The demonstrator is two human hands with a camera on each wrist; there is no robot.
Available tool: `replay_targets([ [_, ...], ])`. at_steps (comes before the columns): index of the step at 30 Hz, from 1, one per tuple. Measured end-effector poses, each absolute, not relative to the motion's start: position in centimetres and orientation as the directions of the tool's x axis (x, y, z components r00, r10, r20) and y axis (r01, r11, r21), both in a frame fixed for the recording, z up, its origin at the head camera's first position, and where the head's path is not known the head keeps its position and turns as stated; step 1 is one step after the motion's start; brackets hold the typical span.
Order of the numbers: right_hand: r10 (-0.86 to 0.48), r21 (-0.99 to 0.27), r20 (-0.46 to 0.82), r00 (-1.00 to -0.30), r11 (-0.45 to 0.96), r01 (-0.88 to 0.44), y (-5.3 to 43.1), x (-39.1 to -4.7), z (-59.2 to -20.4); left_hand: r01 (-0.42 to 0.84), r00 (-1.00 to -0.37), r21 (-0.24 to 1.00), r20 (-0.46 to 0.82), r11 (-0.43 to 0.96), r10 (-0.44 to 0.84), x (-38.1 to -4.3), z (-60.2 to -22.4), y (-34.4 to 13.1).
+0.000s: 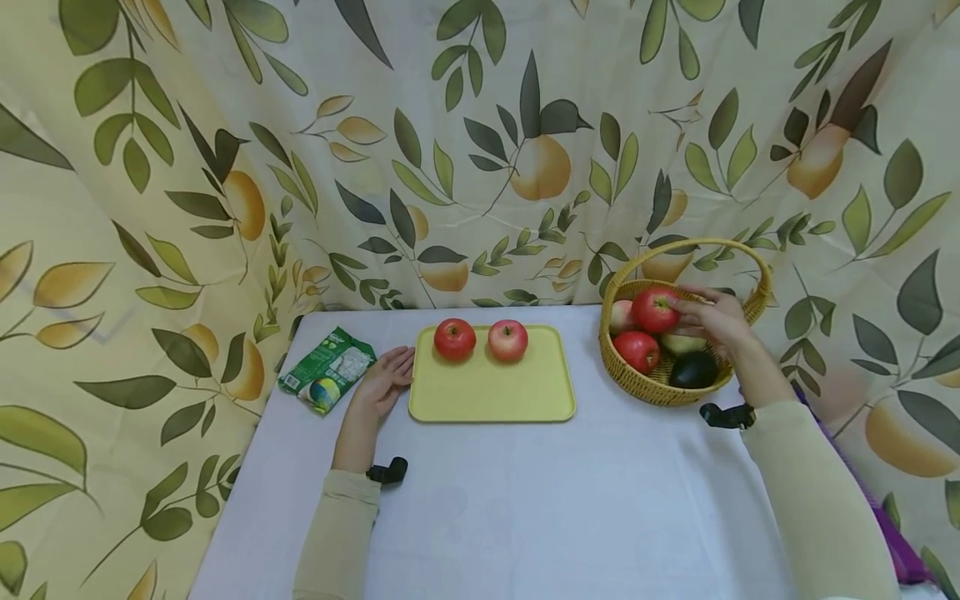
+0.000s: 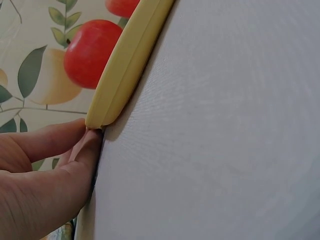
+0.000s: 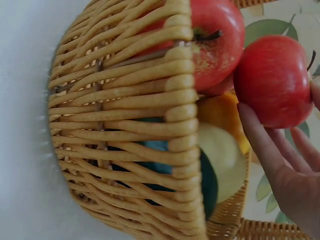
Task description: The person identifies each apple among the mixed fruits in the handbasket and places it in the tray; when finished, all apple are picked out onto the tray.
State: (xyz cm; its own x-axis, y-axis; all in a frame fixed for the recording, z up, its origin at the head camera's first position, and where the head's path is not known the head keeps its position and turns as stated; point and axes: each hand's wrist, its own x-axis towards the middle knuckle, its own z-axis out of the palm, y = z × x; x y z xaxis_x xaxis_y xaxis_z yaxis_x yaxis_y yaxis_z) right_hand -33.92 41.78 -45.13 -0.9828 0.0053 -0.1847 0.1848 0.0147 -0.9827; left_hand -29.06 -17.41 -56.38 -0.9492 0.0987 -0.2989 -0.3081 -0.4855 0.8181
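Observation:
My right hand (image 1: 712, 318) grips a red apple (image 1: 655, 310) between thumb and fingers, above the contents of a wicker basket (image 1: 652, 390). In the right wrist view the held apple (image 3: 272, 80) is beside the basket's rim. Under it lie another red apple (image 1: 636, 352), a dark avocado (image 1: 693, 369) and a pale green fruit, partly hidden. My left hand (image 1: 387, 379) is at the left edge of a yellow tray (image 1: 491, 400). The left wrist view shows its thumb and finger (image 2: 50, 142) pinching the tray's corner. Two red apples, one left (image 1: 454, 340) and one right (image 1: 507, 341), sit on the tray.
A green printed packet (image 1: 328, 369) lies on the white tablecloth (image 1: 525, 508), left of the tray. The basket's tall handle (image 1: 693, 242) arches over it. Behind the table hangs a leaf-patterned curtain (image 1: 480, 225). A yellow-orange fruit (image 3: 220, 112) shows inside the basket.

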Motion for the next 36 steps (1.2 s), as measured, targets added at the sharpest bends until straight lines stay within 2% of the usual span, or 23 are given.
replay_targets([
  [9,0.031,-0.978,-0.199,-0.980,0.065,0.200,40.9,-32.9,-43.4,-0.308,-0.949,0.831,-0.302,-0.464,0.088,-29.0,-56.0,-17.5],
  [17,0.018,-0.977,-0.204,-0.979,0.052,0.204,40.0,-31.7,-41.8,-0.299,-0.951,0.820,-0.297,-0.489,0.083,-29.2,-56.4,-17.5],
  [20,0.013,-0.976,-0.197,-0.980,0.087,0.197,39.7,-31.1,-41.3,-0.291,-0.954,0.827,-0.291,-0.481,0.075,-29.2,-56.4,-17.5],
  [36,-0.063,-0.992,-0.121,-0.991,0.051,0.118,37.7,-27.5,-39.2,-0.280,-0.958,0.828,-0.272,-0.485,0.088,-29.1,-56.1,-17.5],
])
